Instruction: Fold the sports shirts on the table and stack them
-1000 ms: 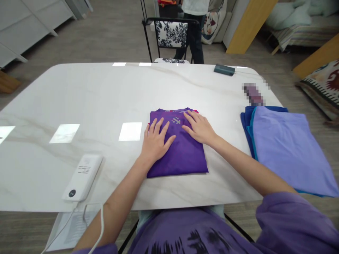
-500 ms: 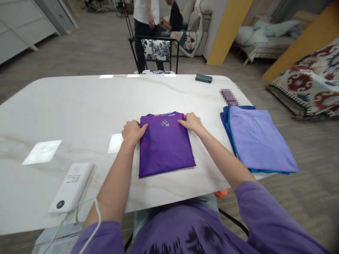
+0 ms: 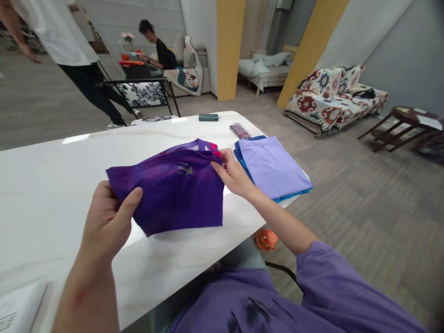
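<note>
A folded dark purple shirt [image 3: 176,194] with a small grey print hangs above the white table, held up by its two top corners. My left hand [image 3: 111,212] pinches the left corner, thumb in front and fingers behind the cloth. At the right corner, by a pink patch, my right hand [image 3: 231,171] grips the fabric between thumb and fingers. Just right of that hand lies a stack of folded clothes, a lavender garment [image 3: 274,169] on top and blue ones [image 3: 294,196] beneath it.
The white table [image 3: 166,273] bears a dark green box-like object [image 3: 208,117], a blurred-out item [image 3: 240,131] and a white device [image 3: 22,305]. An orange object [image 3: 267,239] is below the table edge. Beyond stand a chair [image 3: 143,94], a walking person [image 3: 65,41] and a seated person [image 3: 161,53].
Both hands have lifted the folded purple shirt off the table. My view has turned right, bringing the patterned sofa and the clothes stack nearer the middle. The standing person has walked left.
</note>
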Motion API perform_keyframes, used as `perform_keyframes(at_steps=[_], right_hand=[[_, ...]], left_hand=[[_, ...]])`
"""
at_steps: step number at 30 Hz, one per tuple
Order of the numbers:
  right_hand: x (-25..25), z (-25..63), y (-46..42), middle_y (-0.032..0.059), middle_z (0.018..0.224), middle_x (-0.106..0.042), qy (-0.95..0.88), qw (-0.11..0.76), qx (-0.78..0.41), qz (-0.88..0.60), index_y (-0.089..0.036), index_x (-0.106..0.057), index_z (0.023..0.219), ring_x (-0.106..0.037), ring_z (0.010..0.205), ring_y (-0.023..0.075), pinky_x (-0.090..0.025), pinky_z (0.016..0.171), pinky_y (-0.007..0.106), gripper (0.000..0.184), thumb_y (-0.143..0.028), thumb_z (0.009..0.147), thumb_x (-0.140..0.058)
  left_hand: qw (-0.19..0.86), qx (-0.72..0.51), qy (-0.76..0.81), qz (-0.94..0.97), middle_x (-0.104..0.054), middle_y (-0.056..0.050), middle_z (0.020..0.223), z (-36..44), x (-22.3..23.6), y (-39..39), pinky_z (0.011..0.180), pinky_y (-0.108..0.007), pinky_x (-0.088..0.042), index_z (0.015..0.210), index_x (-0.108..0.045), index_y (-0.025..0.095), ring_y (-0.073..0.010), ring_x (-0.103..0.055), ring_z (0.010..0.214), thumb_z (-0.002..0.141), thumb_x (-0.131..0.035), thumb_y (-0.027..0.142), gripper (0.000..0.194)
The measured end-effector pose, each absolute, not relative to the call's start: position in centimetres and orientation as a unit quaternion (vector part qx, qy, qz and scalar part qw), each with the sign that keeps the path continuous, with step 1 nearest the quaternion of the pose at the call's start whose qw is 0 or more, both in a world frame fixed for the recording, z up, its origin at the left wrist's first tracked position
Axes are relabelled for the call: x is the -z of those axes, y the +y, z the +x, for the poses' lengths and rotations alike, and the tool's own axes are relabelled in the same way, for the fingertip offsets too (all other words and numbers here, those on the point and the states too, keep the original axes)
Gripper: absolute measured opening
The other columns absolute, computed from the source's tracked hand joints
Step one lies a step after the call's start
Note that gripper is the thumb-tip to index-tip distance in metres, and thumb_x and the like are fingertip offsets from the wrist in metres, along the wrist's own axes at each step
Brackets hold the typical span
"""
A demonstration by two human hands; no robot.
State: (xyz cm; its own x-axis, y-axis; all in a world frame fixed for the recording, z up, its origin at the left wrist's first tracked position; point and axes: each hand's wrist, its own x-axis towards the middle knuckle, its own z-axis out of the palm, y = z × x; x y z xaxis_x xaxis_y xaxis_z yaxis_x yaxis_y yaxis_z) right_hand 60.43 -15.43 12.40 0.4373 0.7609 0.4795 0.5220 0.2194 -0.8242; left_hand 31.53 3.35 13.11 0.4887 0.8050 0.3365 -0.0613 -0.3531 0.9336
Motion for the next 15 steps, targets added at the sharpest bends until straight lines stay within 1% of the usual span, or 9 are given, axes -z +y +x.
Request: perform_keyframes(at_steps=[2, 4, 6, 8, 10, 12, 15], right_hand=[[-15.0, 61.8, -21.1, 0.0026, 0.122, -0.074, -0.495, 0.622, -0.091, -0.6, -0.032, -0.052, 0.128, -0.075, 0.113, 0.0236, -0.064, 0.094, 0.036, 0.036, -0.063, 0.114, -0.062], [-17.7, 63.9, -26.5, 0.0022, 0.121, -0.074, -0.467, 0.639, -0.062, -0.608, -0.034, -0.055, 0.129, -0.075, 0.114, 0.0236, -0.067, 0.092, 0.036, 0.042, -0.068, 0.11, -0.069], [-20.4, 66.9, -31.0, 0.002, 0.122, -0.074, -0.448, 0.638, -0.017, -0.626, -0.036, -0.057, 0.131, -0.075, 0.117, 0.0239, -0.069, 0.094, 0.036, 0.046, -0.07, 0.105, -0.076], [-22.4, 70.8, -34.2, 0.0015, 0.122, -0.073, -0.447, 0.622, 0.024, -0.643, -0.036, -0.058, 0.129, -0.074, 0.119, 0.0237, -0.069, 0.097, 0.036, 0.048, -0.069, 0.102, -0.08], [-23.2, 75.6, -35.8, 0.0013, 0.12, -0.073, -0.454, 0.595, 0.041, -0.661, -0.034, -0.058, 0.127, -0.074, 0.118, 0.0238, -0.068, 0.101, 0.039, 0.049, -0.067, 0.101, -0.083], [-22.2, 81.2, -35.8, 0.0026, 0.121, -0.074, -0.456, 0.563, 0.039, -0.688, -0.032, -0.058, 0.13, -0.074, 0.118, 0.025, -0.066, 0.104, 0.043, 0.05, -0.065, 0.102, -0.082], [-18.0, 89.3, -34.1, 0.0069, 0.126, -0.077, -0.434, 0.484, 0.035, -0.759, -0.028, -0.057, 0.141, -0.074, 0.119, 0.028, -0.064, 0.106, 0.046, 0.052, -0.06, 0.105, -0.077]], left_hand=[[0.557, -0.435, 0.211, 0.675, -0.079, 0.003, 0.11, 33.3, -16.3, -1.3, 0.077, -0.022, -0.067, 0.121, -0.076, 0.034, -0.0151, -0.073, 0.093, 0.092, -0.093, 0.037, 0.034], [0.588, -0.438, 0.167, 0.659, -0.079, 0.002, 0.114, 35.9, -19.0, -5.5, 0.076, -0.024, -0.07, 0.124, -0.077, 0.035, -0.0164, -0.074, 0.093, 0.094, -0.091, 0.032, 0.033], [0.61, -0.436, 0.116, 0.652, -0.077, 0.001, 0.114, 39.4, -20.8, -8.4, 0.075, -0.025, -0.07, 0.125, -0.077, 0.033, -0.0165, -0.073, 0.092, 0.097, -0.089, 0.03, 0.031], [0.628, -0.42, 0.053, 0.653, -0.076, 0.0, 0.114, 44.1, -21.2, -9.9, 0.079, -0.024, -0.068, 0.124, -0.075, 0.03, -0.0156, -0.073, 0.094, 0.099, -0.087, 0.03, 0.028], [0.641, -0.39, 0.001, 0.661, -0.075, -0.001, 0.115, 49.7, -20.4, -9.8, 0.088, -0.025, -0.066, 0.122, -0.072, 0.027, -0.0156, -0.073, 0.1, 0.1, -0.087, 0.033, 0.027], [0.646, -0.36, -0.015, 0.673, -0.074, -0.002, 0.117, 55.9, -18.4, -8.8, 0.096, -0.028, -0.064, 0.119, -0.068, 0.025, -0.0171, -0.073, 0.106, 0.101, -0.085, 0.04, 0.029], [0.617, -0.319, 0.064, 0.717, -0.072, -0.006, 0.119, 64.4, -14.2, -6.8, 0.101, -0.035, -0.063, 0.116, -0.06, 0.024, -0.0211, -0.072, 0.11, 0.103, -0.079, 0.047, 0.033]])
